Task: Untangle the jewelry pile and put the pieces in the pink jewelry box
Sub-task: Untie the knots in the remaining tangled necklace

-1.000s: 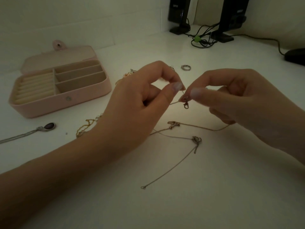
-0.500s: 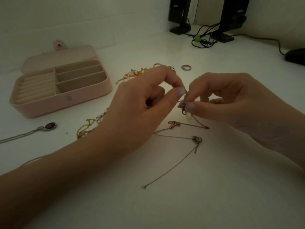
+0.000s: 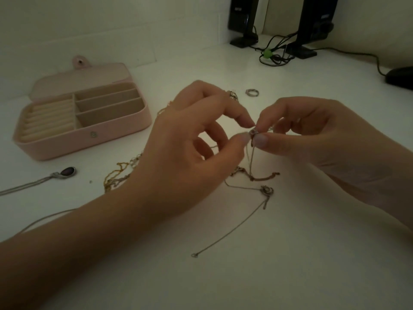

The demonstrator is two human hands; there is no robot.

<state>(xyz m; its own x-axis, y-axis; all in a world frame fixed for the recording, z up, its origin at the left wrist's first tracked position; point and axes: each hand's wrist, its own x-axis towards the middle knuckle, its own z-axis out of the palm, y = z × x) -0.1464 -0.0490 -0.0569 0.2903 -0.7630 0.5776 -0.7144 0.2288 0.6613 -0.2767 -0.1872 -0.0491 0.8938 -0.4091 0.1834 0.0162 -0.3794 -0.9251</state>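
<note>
Thin metal chain (image 3: 252,162) is dangling limp and light. Left hand (image 3: 185,153) and right hand (image 3: 317,139) are both pinching its tiny clasp (image 3: 254,132), the firmest hold.

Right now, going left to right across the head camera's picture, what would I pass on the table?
Dark oval pendant → pink jewelry box → left hand → small clasp pinched between both hands → right hand → black mouse.

Dim, greenish room. Warm pool of light on the desk (image 3: 290,253) beneath my hands, fading toward dark corners. Soft, grainy focus; edges bow from the wide lens.
</note>
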